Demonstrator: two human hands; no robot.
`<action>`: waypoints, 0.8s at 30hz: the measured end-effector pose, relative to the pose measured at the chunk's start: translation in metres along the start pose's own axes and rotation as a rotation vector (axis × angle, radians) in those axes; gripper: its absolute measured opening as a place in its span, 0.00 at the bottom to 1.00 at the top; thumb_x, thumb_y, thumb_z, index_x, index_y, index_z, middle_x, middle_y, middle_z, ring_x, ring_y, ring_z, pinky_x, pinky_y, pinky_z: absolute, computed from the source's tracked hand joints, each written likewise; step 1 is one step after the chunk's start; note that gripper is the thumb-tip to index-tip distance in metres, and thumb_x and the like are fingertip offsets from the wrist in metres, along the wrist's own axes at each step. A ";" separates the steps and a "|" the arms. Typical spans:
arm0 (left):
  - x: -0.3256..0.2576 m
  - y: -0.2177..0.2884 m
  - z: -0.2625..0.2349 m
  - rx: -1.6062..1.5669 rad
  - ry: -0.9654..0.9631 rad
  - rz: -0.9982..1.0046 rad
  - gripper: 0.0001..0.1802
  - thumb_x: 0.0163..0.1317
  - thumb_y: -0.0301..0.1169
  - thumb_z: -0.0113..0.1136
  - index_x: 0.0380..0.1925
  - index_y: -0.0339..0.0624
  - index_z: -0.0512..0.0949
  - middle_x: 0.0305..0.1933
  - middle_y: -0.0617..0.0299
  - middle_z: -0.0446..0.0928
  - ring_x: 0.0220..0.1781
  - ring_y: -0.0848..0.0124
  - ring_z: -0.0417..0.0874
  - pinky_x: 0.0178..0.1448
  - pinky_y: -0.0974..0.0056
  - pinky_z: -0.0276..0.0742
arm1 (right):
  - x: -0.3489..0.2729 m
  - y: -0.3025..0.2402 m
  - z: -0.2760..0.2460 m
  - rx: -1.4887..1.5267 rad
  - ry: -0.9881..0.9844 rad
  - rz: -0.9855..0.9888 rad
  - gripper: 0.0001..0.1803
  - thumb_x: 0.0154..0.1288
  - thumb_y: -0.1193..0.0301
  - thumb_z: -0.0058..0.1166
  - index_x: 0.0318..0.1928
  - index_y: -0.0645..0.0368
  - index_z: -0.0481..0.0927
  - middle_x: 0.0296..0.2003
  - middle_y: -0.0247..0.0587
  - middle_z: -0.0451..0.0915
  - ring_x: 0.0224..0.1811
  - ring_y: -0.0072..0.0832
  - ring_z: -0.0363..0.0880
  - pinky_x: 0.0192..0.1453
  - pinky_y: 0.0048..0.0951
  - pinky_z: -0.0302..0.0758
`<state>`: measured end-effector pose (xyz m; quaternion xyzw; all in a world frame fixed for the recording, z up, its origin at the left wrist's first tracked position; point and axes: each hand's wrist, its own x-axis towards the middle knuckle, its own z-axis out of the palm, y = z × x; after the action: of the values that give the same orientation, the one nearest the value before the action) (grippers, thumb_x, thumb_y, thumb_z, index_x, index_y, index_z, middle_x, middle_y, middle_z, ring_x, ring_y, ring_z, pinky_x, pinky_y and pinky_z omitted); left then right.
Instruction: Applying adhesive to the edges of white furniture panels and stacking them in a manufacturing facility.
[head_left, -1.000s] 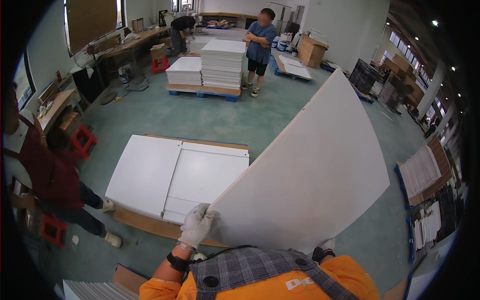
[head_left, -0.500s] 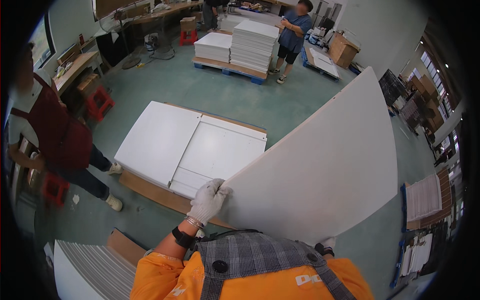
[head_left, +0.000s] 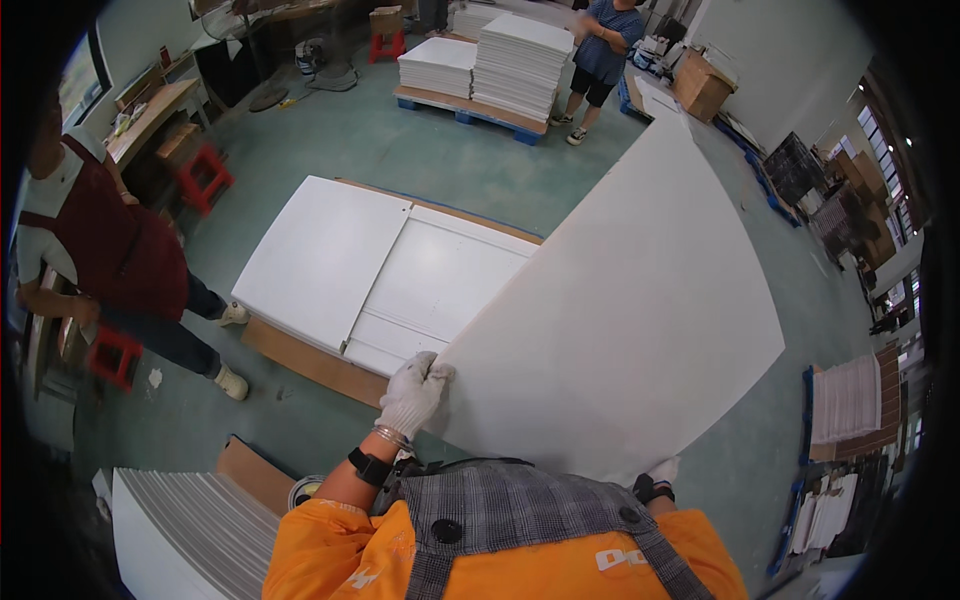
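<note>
I hold a large white board (head_left: 630, 310) tilted up in front of me, its far corner pointing away to the upper right. My left hand (head_left: 412, 392), in a white glove, grips the board's near left corner. My right hand (head_left: 655, 474), also gloved, is mostly hidden under the board's lower edge and holds it there. Just beyond the left hand, white panels (head_left: 380, 272) lie flat on a low wooden pallet (head_left: 300, 358).
A person in a dark red apron (head_left: 110, 262) stands at the left near red stools (head_left: 205, 178). Another person (head_left: 600, 55) stands by stacked white boards on a pallet (head_left: 490, 62) at the back. A pile of white sheets (head_left: 190, 530) lies at lower left.
The board has swung left and lower in view. My view has tipped further down, so the flat panels and the person at left appear closer. Both hands keep their grip.
</note>
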<state>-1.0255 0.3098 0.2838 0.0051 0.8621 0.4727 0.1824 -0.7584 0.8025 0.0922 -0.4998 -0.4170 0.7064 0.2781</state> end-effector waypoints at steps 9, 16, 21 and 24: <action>0.006 -0.027 -0.007 0.092 0.104 -0.199 0.24 0.62 0.51 0.46 0.49 0.47 0.76 0.44 0.51 0.80 0.48 0.54 0.80 0.52 0.56 0.73 | 0.005 -0.001 0.048 -0.002 0.112 0.017 0.36 0.74 0.46 0.26 0.62 0.67 0.67 0.60 0.48 0.70 0.60 0.42 0.70 0.65 0.37 0.65; 0.007 -0.048 -0.018 0.162 0.174 -0.285 0.26 0.61 0.52 0.46 0.50 0.47 0.75 0.48 0.49 0.79 0.52 0.49 0.79 0.55 0.53 0.72 | 0.011 0.000 0.070 -0.225 0.144 -0.013 0.38 0.72 0.44 0.30 0.58 0.70 0.70 0.56 0.47 0.75 0.56 0.39 0.72 0.62 0.34 0.67; -0.006 -0.080 -0.037 0.135 0.204 -0.319 0.26 0.61 0.53 0.47 0.51 0.47 0.75 0.49 0.47 0.78 0.54 0.48 0.77 0.56 0.52 0.71 | -0.034 -0.007 0.118 -0.319 0.113 -0.022 0.41 0.70 0.41 0.31 0.58 0.71 0.70 0.56 0.48 0.74 0.56 0.40 0.73 0.62 0.35 0.66; -0.008 -0.079 -0.047 0.126 0.212 -0.329 0.27 0.61 0.53 0.47 0.52 0.46 0.74 0.50 0.46 0.78 0.55 0.48 0.77 0.57 0.52 0.71 | -0.032 0.002 0.121 -0.449 0.189 -0.038 0.43 0.69 0.39 0.31 0.57 0.72 0.71 0.56 0.51 0.74 0.57 0.43 0.73 0.62 0.37 0.67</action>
<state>-1.0200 0.2262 0.2443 -0.1739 0.8937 0.3795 0.1647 -0.8602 0.7378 0.1240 -0.6049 -0.5452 0.5407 0.2111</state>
